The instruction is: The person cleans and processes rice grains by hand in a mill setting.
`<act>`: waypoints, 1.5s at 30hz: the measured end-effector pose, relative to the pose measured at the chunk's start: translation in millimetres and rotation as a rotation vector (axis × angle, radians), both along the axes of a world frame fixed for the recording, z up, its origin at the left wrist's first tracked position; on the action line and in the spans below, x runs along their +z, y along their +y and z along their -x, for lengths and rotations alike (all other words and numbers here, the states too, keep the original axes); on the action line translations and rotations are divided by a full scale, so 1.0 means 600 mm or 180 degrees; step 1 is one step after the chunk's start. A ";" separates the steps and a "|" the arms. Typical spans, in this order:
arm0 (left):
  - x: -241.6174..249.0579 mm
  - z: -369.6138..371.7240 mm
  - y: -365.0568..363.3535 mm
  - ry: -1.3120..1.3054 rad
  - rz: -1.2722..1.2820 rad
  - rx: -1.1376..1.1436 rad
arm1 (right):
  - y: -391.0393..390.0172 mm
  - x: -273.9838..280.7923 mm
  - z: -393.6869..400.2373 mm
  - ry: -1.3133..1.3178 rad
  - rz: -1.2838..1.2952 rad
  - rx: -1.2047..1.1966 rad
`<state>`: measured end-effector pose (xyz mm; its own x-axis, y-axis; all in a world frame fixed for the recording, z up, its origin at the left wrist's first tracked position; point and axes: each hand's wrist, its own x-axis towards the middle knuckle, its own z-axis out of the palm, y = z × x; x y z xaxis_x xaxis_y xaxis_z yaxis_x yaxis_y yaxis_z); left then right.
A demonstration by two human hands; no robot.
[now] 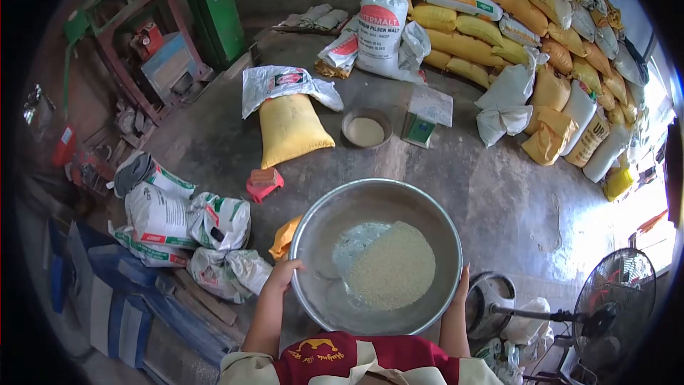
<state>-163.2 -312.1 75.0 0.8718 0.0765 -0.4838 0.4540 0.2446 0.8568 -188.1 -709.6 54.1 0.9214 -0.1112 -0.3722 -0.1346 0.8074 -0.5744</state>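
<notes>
I hold a large round metal basin (324,221) in front of my chest, tilted slightly. A heap of pale grain (392,267) lies in its lower right part, with a bare wet-looking patch beside it. My left hand (283,274) grips the basin's left rim, thumb over the edge. My right hand (462,286) is pressed against the right rim, only its edge showing.
On the concrete floor ahead stand a small bowl of grain (366,129), a green scale (419,128), a yellow sack (291,128) and a red stool (264,183). Stacked sacks (499,21) fill the far right. White bags (185,224) lie left; a fan (614,306) stands right.
</notes>
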 end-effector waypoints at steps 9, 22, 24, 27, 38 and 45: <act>-0.061 -0.310 -0.114 0.0234 -0.0005 -0.0467 | -0.121 -0.034 -0.296 0.0405 0.0060 -0.0160; -0.072 -0.671 -0.094 0.0319 0.0127 0.0404 | -0.082 -0.001 -0.803 0.0309 -0.0140 0.0383; -0.068 -0.755 -0.068 0.0267 0.0105 0.0309 | -0.060 -0.024 -0.866 0.0386 -0.0040 0.0280; -0.084 -0.901 -0.017 0.0264 -0.0094 0.0011 | -0.025 -0.040 -0.943 0.0437 -0.0059 -0.0005; -0.023 -1.383 -0.004 0.0136 -0.0382 -0.1933 | 0.111 0.011 -1.028 0.0340 -0.0271 -0.1955; 0.005 -1.406 -0.066 -0.0051 -0.0412 -0.2701 | 0.206 0.066 -0.941 0.0022 -0.0203 -0.2841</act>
<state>680.5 -351.8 78.1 0.6657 -0.5509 -0.5033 0.4266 -0.2724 0.8624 376.5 -586.3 93.7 0.4993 -0.7646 -0.4074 0.5559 0.6434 -0.5263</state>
